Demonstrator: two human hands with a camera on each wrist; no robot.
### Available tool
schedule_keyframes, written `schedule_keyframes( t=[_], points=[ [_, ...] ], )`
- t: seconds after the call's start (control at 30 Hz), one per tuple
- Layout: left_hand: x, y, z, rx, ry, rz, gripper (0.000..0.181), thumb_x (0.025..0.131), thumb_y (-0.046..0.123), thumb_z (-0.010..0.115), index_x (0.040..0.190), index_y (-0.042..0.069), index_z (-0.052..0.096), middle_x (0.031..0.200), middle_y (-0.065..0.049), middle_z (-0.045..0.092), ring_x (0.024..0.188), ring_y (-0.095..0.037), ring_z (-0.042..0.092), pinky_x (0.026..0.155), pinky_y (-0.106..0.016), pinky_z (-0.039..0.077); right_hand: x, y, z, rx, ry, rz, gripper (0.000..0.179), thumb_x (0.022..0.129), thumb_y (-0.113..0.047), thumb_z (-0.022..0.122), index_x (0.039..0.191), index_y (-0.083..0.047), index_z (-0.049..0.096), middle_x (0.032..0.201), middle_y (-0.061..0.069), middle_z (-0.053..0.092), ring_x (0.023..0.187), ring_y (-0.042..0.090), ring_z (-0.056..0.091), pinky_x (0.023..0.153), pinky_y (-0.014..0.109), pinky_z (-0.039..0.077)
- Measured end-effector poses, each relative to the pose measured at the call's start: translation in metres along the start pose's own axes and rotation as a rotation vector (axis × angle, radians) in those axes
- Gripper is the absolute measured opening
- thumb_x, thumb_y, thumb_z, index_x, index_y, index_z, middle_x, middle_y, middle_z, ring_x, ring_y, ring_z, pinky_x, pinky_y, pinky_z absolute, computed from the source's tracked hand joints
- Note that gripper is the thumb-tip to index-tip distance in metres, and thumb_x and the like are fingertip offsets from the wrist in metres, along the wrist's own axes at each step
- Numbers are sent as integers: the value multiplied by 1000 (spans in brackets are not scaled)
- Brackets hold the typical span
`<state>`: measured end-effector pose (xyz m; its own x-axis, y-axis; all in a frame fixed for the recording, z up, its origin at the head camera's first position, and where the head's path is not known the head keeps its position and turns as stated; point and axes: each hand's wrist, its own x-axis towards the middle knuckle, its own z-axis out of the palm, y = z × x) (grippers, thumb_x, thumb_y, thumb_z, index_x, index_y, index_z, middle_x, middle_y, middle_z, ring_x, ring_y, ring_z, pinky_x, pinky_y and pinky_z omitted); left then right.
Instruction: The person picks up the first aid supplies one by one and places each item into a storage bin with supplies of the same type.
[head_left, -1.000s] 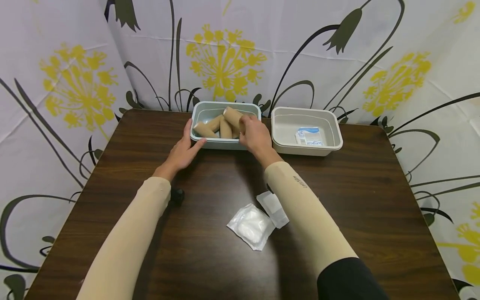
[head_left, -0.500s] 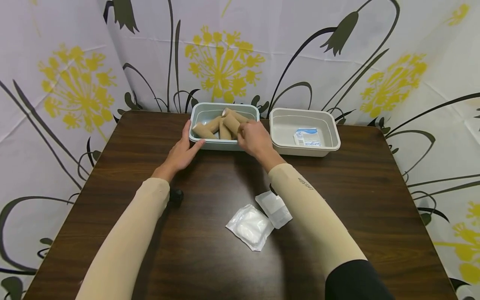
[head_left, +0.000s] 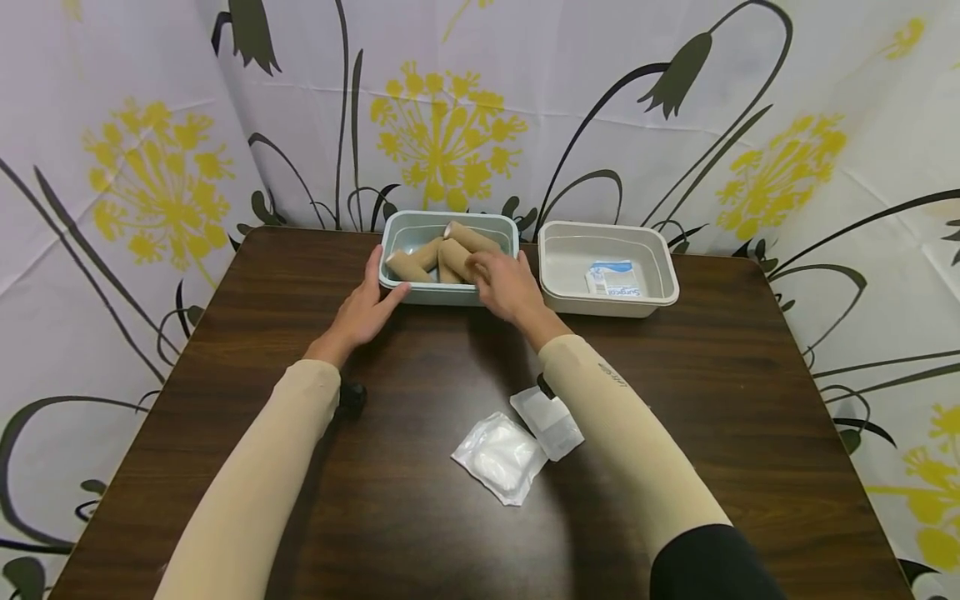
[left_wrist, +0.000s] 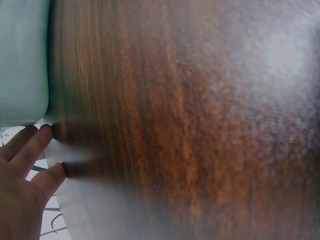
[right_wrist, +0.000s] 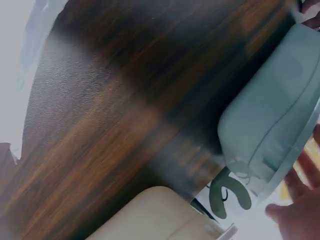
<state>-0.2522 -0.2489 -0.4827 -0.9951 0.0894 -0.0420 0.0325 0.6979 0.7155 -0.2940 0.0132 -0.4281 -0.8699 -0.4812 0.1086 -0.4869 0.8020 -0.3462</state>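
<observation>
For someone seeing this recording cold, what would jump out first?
Probably the large yellow flowers on the pale cloth behind the table. Next, the tan rolls heaped in the pale blue-green bin at the table's far edge, with the left hand at its left end and the right hand over its near right part. Two white packets also stand out against the dark wood, nearer the viewer.

You're at a tabletop workspace, its wider room unclear: wood-grain table [head_left: 405, 483], flower-printed cloth [head_left: 570, 67] from ten to two o'clock
</observation>
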Motion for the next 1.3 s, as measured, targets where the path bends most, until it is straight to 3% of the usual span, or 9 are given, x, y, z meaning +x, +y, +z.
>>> schedule_keyframes(
  t=[0.13,0.23,0.37,0.5,0.6,0.73,0.87,1.03,1.3],
  points=[
    [1,1,1,-8,-1,5,85,92,67,38,150,39,-17,159,-12,12,141,-40,23,108,-61,20,1,1,-2,84,64,-155,30,87,-1,48,94,-16,73,103,-4,66,105,15,58,111,47,24],
    [1,1,1,-8,1,4,84,92,67,38,149,40,-17,159,-12,12,140,-40,24,108,-61,20,1,1,-3,122,44,-235,35,82,4,46,93,-13,74,96,-3,68,99,15,58,106,40,31],
    [0,0,1,-2,-2,5,83,92,66,37,148,41,-19,159,-12,11,140,-40,24,107,-62,21,-2,-1,-2,125,29,-182,36,90,-1,43,107,-14,71,107,-3,68,107,14,57,109,43,28],
    [1,0,2,-4,-3,1,82,92,67,37,147,43,-19,159,-12,12,140,-40,24,108,-61,21,-4,0,0,112,78,-119,33,95,-9,43,113,-18,68,110,-7,67,113,11,56,112,50,19],
    [2,0,2,-5,1,0,82,92,67,38,148,43,-18,159,-12,13,141,-39,24,108,-61,21,-5,0,-2,115,135,-131,30,95,-11,46,111,-19,69,106,-7,68,107,11,58,108,46,27],
    [2,-1,1,-1,-3,3,82,93,65,37,148,41,-19,159,-12,12,141,-39,23,108,-61,21,-13,0,-8,164,186,-169,25,94,-11,51,109,-16,71,101,-4,70,96,13,61,94,36,41],
    [3,0,1,-5,-5,1,83,92,67,37,149,40,-17,159,-11,12,141,-39,24,107,-61,21,-32,7,-17,268,207,-163,23,93,-9,55,111,-12,70,100,-1,70,91,13,63,81,32,46],
    [5,0,1,-2,-2,7,82,92,67,37,147,44,-18,159,-11,13,140,-39,24,107,-61,21,-69,24,-30,371,173,-113,25,93,-9,57,115,-12,67,102,1,67,89,13,61,79,33,47],
    [1,0,1,2,-7,2,81,93,66,37,147,44,-20,159,-12,10,140,-42,23,107,-62,21,-132,61,-34,285,60,-124,32,90,-12,64,121,-10,64,114,2,63,106,18,59,92,40,45]
  ],
)
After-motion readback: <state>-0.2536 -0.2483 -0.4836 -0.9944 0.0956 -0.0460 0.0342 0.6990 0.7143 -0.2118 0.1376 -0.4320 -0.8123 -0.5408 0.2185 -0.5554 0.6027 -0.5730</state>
